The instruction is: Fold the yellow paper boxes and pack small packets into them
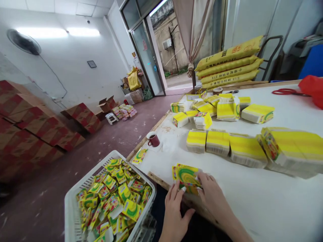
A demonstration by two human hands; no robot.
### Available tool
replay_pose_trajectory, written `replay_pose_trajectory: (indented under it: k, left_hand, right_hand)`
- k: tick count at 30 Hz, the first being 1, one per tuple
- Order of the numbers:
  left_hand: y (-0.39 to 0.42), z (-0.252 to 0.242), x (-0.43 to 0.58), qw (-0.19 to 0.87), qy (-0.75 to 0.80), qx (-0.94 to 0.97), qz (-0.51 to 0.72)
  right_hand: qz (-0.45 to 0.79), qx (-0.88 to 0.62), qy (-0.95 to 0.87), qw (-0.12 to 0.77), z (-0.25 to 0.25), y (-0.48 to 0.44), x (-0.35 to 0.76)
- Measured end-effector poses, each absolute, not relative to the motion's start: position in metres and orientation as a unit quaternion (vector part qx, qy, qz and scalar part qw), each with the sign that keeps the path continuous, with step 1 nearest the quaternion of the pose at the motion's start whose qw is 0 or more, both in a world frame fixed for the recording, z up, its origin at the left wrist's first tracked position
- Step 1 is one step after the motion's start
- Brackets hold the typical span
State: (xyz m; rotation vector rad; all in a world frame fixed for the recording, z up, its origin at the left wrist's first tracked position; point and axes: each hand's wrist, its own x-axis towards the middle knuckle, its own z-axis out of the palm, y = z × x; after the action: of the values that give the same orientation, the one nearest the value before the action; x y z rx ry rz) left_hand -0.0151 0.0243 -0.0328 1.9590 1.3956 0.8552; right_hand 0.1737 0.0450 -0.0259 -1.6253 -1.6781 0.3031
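Note:
A flat yellow and green printed carton [186, 172] lies at the table's near edge, between my hands. My left hand [175, 210] has its fingers stretched out and thumb apart, the fingertips touching the carton's lower left edge. At the right end, my right hand [213, 193] grips the carton between fingers and thumb. White coverings show on some fingertips. Left of my hands, a white plastic basket [69, 205] holds many small yellow and green cartons [125, 193]. Another carton [140, 156] lies by the table's left edge.
A row of yellow carton stacks [217, 141] crosses the white table [280, 205], with more bundles [227, 109] behind. A dark red mug [154, 139] stands near the left edge. Red scissors [290, 91] lie far right. Yellow sacks [229, 65] are piled beyond; boxes [40, 121] stand left.

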Motion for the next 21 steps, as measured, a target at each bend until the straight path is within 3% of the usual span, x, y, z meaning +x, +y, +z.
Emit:
replay_pose_trajectory:
  k: [4, 7, 12, 18, 21]
  left_hand:
    - [0.005, -0.041, -0.012, 0.328, 0.531, 0.563, 0.542]
    - [-0.005, -0.04, -0.004, 0.454, 0.449, 0.37, 0.675]
    - [-0.003, -0.019, 0.001, 0.623, 0.341, 0.223, 0.668]
    - [0.006, 0.005, -0.001, 0.575, 0.334, 0.231, 0.71]
    - [0.004, -0.001, -0.004, 0.55, 0.393, 0.255, 0.692]
  right_hand:
    - [0.201, -0.633, -0.611, 0.43, -0.019, 0.033, 0.17]
    - [0.262, -0.584, -0.624, 0.448, -0.013, 0.015, 0.153]
    - [0.408, -0.474, -0.651, 0.43, -0.008, -0.015, 0.115]
    - [0.554, -0.363, -0.59, 0.462, -0.001, -0.024, 0.1]
    - [0.56, -0.392, -0.577, 0.447, -0.001, -0.021, 0.101]
